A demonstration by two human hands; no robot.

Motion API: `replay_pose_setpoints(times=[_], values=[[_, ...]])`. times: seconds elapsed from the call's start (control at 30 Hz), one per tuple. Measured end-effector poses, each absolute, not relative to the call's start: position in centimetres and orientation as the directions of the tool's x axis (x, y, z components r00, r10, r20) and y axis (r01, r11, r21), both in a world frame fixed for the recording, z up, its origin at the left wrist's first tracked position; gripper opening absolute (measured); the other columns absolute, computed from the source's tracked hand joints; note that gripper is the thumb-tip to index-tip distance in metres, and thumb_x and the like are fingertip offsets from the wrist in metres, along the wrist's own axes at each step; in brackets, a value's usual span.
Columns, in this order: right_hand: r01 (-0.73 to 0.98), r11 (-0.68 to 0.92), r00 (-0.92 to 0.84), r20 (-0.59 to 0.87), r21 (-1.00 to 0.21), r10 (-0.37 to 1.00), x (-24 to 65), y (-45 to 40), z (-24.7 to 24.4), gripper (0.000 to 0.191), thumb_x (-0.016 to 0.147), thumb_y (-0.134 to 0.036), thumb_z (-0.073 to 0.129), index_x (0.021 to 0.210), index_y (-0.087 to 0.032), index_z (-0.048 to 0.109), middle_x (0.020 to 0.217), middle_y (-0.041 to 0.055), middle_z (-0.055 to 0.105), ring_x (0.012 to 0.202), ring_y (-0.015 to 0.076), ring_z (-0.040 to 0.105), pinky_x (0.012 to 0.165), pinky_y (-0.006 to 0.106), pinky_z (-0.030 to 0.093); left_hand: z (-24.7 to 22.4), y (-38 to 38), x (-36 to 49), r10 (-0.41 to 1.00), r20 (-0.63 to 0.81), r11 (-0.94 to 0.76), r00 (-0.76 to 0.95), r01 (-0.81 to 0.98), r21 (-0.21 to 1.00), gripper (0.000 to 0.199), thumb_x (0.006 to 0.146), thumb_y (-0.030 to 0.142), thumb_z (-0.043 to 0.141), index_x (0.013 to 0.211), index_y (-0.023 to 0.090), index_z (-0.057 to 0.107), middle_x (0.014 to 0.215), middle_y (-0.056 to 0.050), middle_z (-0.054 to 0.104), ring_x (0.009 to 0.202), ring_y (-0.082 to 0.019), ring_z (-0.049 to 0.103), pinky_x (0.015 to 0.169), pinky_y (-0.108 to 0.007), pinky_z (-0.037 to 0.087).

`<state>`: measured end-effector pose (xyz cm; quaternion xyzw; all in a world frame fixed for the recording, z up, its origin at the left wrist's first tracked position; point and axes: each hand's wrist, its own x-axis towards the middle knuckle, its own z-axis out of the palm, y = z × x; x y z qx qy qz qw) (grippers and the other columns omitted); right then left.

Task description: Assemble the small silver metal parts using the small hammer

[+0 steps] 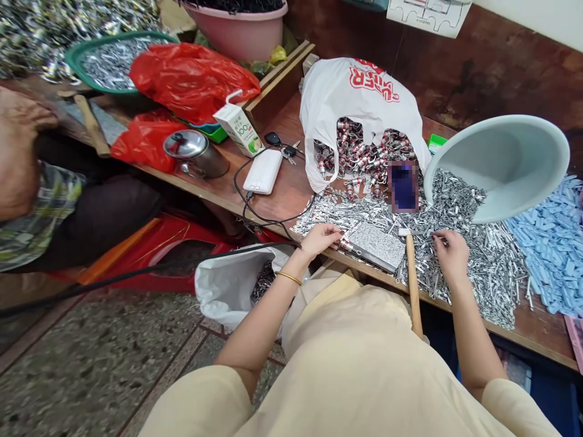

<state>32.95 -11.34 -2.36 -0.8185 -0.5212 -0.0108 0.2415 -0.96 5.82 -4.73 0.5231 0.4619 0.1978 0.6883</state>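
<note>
My left hand (pixel 321 240) pinches a small red-and-silver metal piece (pixel 347 244) at the left end of a speckled stone block (pixel 379 244). The piece lies partly over the block's near edge. My right hand (pixel 450 254) hovers over a heap of small silver metal parts (pixel 489 276), thumb and forefinger drawn together; whatever is between them is too small to make out. Between block and right hand lies a hammer (pixel 413 285), its wooden handle jutting over the table edge. A white plastic bag (pixel 364 91) behind the block holds many red-and-silver pieces (pixel 359 152).
A tipped grey basin (pixel 523 164) spills silver parts at right, beside light-blue pieces (pixel 546 237). Left stand a white power bank (pixel 264 172) with a cable, a metal mug (pixel 197 155) and a drink carton (pixel 239 130). A white sack (pixel 218 285) stands below. Another person's arm (pixel 18 152) is far left.
</note>
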Motion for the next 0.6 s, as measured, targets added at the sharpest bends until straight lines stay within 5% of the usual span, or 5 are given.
replay_pose_setpoints(times=[0.17,0.43,0.5,0.6], values=[[0.864,-0.471,0.493,0.103,-0.178,0.864,34.0,-7.7,-2.3,0.027,0.090,-0.035,0.058,0.090,-0.018,0.078,0.099,0.0148,0.072,0.094,0.0302,0.056,0.078,0.039,0.041,-4.9,5.8,-1.0,0.759,-0.424,0.368,0.494,0.211,0.906,0.011,0.071,0.021,0.074,0.070,0.014,0.065,0.061,0.002,0.064,0.053,-0.011,0.061,0.054,-0.021,0.053],[0.877,-0.460,0.464,-0.006,-0.139,0.886,34.9,-7.5,-1.9,0.019,0.086,-0.029,0.061,0.087,-0.019,0.077,0.099,0.0138,0.070,0.096,0.0290,0.060,0.075,0.037,0.043,-4.7,5.7,-1.1,0.757,-0.412,0.361,0.506,0.201,0.911,0.012,0.070,0.020,0.075,0.069,0.014,0.065,0.062,0.002,0.065,0.057,-0.012,0.064,0.055,-0.021,0.053],[0.839,-0.466,0.493,0.032,-0.282,0.869,35.0,-7.8,-1.7,0.017,0.084,-0.030,0.062,0.078,-0.020,0.074,0.095,0.0124,0.071,0.092,0.0276,0.060,0.075,0.037,0.044,-4.7,5.7,-1.1,0.760,-0.409,0.357,0.505,0.201,0.912,0.011,0.070,0.019,0.075,0.069,0.014,0.065,0.061,0.003,0.064,0.056,-0.012,0.063,0.055,-0.021,0.053],[0.558,-0.374,0.584,0.030,-0.741,0.812,34.9,-8.2,-1.1,0.020,0.077,-0.041,0.072,0.079,-0.021,0.072,0.084,0.0065,0.070,0.075,0.0212,0.059,0.071,0.036,0.047,-4.7,5.6,-1.1,0.761,-0.400,0.351,0.510,0.195,0.916,0.009,0.070,0.018,0.074,0.070,0.014,0.065,0.061,0.003,0.064,0.056,-0.012,0.063,0.057,-0.022,0.054]])
